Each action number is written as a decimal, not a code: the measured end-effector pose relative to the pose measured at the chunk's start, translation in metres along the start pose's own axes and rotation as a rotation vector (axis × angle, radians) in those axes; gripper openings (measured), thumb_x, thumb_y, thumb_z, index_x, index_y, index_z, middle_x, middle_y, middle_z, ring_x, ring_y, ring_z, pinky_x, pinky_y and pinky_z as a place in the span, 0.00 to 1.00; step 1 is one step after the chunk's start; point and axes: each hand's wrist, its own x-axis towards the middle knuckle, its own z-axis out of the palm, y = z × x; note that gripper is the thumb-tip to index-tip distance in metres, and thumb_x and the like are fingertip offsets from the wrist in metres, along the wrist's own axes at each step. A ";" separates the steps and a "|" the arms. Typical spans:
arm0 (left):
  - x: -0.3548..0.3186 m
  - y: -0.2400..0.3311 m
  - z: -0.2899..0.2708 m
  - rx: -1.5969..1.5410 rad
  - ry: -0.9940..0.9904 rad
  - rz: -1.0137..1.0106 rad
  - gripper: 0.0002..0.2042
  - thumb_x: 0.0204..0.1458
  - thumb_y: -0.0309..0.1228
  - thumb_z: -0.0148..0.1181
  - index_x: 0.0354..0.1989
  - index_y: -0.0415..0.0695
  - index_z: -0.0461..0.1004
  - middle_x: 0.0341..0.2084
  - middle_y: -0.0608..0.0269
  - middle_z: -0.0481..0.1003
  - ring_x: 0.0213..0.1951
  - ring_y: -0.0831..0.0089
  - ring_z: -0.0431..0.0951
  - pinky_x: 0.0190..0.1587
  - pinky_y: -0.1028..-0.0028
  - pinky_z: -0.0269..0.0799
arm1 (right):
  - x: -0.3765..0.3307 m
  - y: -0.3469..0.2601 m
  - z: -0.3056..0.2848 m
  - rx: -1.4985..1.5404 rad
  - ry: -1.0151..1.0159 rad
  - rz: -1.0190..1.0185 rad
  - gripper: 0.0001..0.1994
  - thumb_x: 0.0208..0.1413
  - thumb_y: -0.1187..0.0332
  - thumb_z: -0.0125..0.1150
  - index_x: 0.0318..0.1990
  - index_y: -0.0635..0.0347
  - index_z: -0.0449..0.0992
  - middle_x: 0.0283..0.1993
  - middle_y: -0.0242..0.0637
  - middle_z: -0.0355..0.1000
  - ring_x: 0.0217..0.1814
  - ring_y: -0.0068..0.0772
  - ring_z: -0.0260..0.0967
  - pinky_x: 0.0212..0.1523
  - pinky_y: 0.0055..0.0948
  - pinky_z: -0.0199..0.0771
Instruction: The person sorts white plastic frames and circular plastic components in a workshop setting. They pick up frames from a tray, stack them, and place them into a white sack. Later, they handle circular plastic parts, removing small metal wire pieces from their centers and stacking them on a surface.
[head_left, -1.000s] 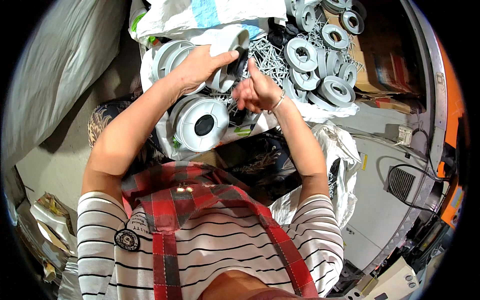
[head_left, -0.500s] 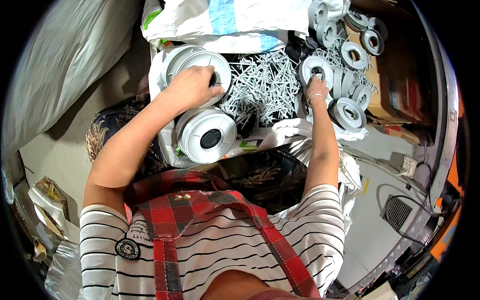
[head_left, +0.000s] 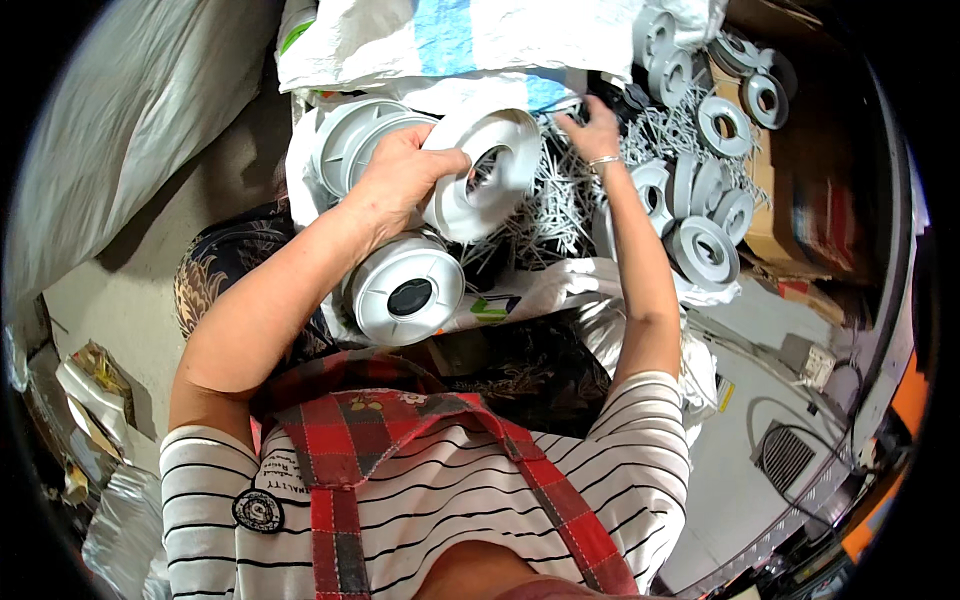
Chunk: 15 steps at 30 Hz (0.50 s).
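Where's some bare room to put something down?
The grey floor looks bare between the pale sheet, scraps and patterned cloth. The grey panel beside the white sack looks bare too, though maybe not level. Around the left hand and right hand, grey rings and thin grey pieces crowd things.

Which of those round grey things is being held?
The big pale ring gripped by the left hand, its middle open. The others, like the wheel with the black middle, aren't in either hand.
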 end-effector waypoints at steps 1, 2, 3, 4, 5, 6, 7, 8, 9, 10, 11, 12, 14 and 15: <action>-0.001 0.004 0.001 0.045 0.065 0.039 0.11 0.46 0.24 0.59 0.40 0.39 0.73 0.29 0.61 0.77 0.29 0.78 0.76 0.34 0.78 0.73 | 0.012 0.035 0.015 -0.110 0.063 0.006 0.41 0.33 0.48 0.70 0.52 0.70 0.66 0.48 0.58 0.69 0.50 0.57 0.66 0.51 0.44 0.66; 0.002 0.003 0.000 0.049 0.101 0.064 0.12 0.45 0.24 0.60 0.41 0.39 0.73 0.30 0.61 0.77 0.30 0.77 0.76 0.34 0.77 0.73 | 0.026 0.069 0.020 0.021 -0.028 0.170 0.43 0.31 0.50 0.72 0.54 0.69 0.64 0.50 0.58 0.67 0.53 0.56 0.64 0.54 0.43 0.64; 0.005 0.001 -0.002 0.052 0.143 0.089 0.14 0.45 0.24 0.61 0.41 0.39 0.72 0.30 0.61 0.76 0.30 0.77 0.76 0.33 0.77 0.72 | 0.035 0.089 0.023 0.005 -0.003 0.241 0.44 0.28 0.52 0.73 0.55 0.67 0.63 0.51 0.57 0.67 0.55 0.56 0.63 0.56 0.42 0.63; 0.005 -0.001 -0.006 0.054 0.199 0.114 0.15 0.44 0.23 0.61 0.42 0.38 0.72 0.31 0.61 0.76 0.31 0.77 0.75 0.33 0.76 0.72 | 0.042 0.086 0.022 0.010 -0.026 0.297 0.46 0.29 0.52 0.73 0.58 0.65 0.60 0.53 0.58 0.65 0.57 0.55 0.62 0.58 0.41 0.62; 0.005 0.000 -0.006 0.063 0.156 0.121 0.17 0.44 0.25 0.63 0.44 0.38 0.71 0.33 0.61 0.75 0.32 0.75 0.75 0.34 0.75 0.72 | 0.037 0.117 0.030 0.015 -0.013 0.347 0.47 0.29 0.52 0.73 0.59 0.65 0.58 0.54 0.58 0.65 0.57 0.55 0.62 0.58 0.40 0.62; 0.006 0.002 -0.004 0.072 0.153 0.100 0.17 0.45 0.25 0.63 0.45 0.38 0.71 0.32 0.61 0.75 0.32 0.75 0.75 0.34 0.75 0.72 | 0.031 0.141 0.042 0.019 -0.003 0.395 0.49 0.29 0.51 0.73 0.60 0.64 0.57 0.55 0.59 0.64 0.57 0.54 0.63 0.58 0.39 0.62; 0.002 0.006 -0.004 0.074 0.190 0.092 0.17 0.45 0.26 0.63 0.45 0.38 0.71 0.32 0.61 0.75 0.32 0.75 0.75 0.34 0.75 0.72 | 0.039 0.120 0.043 0.037 -0.124 0.457 0.49 0.29 0.51 0.73 0.60 0.64 0.57 0.55 0.59 0.65 0.57 0.53 0.63 0.58 0.38 0.62; 0.000 0.007 -0.005 0.077 0.222 0.081 0.17 0.45 0.26 0.63 0.45 0.38 0.71 0.32 0.61 0.75 0.32 0.75 0.75 0.34 0.75 0.72 | 0.042 0.097 0.041 0.049 -0.246 0.522 0.49 0.30 0.51 0.73 0.61 0.65 0.57 0.55 0.60 0.65 0.57 0.53 0.64 0.58 0.37 0.63; 0.002 0.007 -0.005 0.117 0.225 0.076 0.18 0.46 0.28 0.64 0.46 0.38 0.70 0.32 0.61 0.75 0.31 0.75 0.75 0.34 0.75 0.73 | 0.039 0.094 0.036 0.022 -0.207 0.470 0.48 0.31 0.51 0.72 0.60 0.66 0.58 0.54 0.60 0.66 0.56 0.52 0.65 0.56 0.36 0.64; 0.003 0.008 -0.004 0.104 0.210 0.085 0.18 0.46 0.28 0.64 0.46 0.37 0.70 0.32 0.61 0.75 0.31 0.75 0.75 0.34 0.75 0.73 | 0.032 0.089 0.031 0.002 -0.216 0.503 0.46 0.32 0.51 0.72 0.59 0.67 0.59 0.54 0.59 0.66 0.56 0.51 0.65 0.56 0.35 0.65; 0.003 0.008 -0.004 0.093 0.192 0.093 0.18 0.46 0.29 0.64 0.46 0.37 0.70 0.32 0.61 0.75 0.31 0.75 0.75 0.33 0.75 0.73 | 0.020 0.083 0.025 0.034 -0.204 0.492 0.46 0.32 0.51 0.72 0.58 0.68 0.60 0.53 0.58 0.66 0.55 0.51 0.66 0.55 0.36 0.65; 0.004 0.008 0.000 0.086 0.158 0.099 0.18 0.46 0.30 0.64 0.46 0.37 0.70 0.32 0.60 0.75 0.31 0.75 0.75 0.33 0.75 0.73 | 0.007 0.082 0.012 0.061 -0.182 0.493 0.45 0.32 0.51 0.72 0.57 0.69 0.61 0.53 0.58 0.67 0.55 0.50 0.66 0.55 0.36 0.65; -0.001 0.011 0.008 0.146 0.188 0.122 0.20 0.47 0.33 0.65 0.46 0.37 0.70 0.33 0.59 0.75 0.33 0.75 0.75 0.34 0.75 0.73 | -0.011 0.057 -0.014 0.163 -0.164 0.448 0.44 0.32 0.49 0.73 0.54 0.72 0.63 0.48 0.53 0.70 0.50 0.44 0.70 0.50 0.33 0.69; -0.003 0.010 0.012 0.156 0.176 0.142 0.20 0.47 0.33 0.65 0.47 0.37 0.70 0.34 0.59 0.75 0.33 0.75 0.75 0.34 0.75 0.73 | -0.019 0.036 -0.039 0.175 -0.195 0.409 0.44 0.32 0.50 0.73 0.53 0.73 0.63 0.47 0.52 0.71 0.48 0.43 0.70 0.48 0.32 0.69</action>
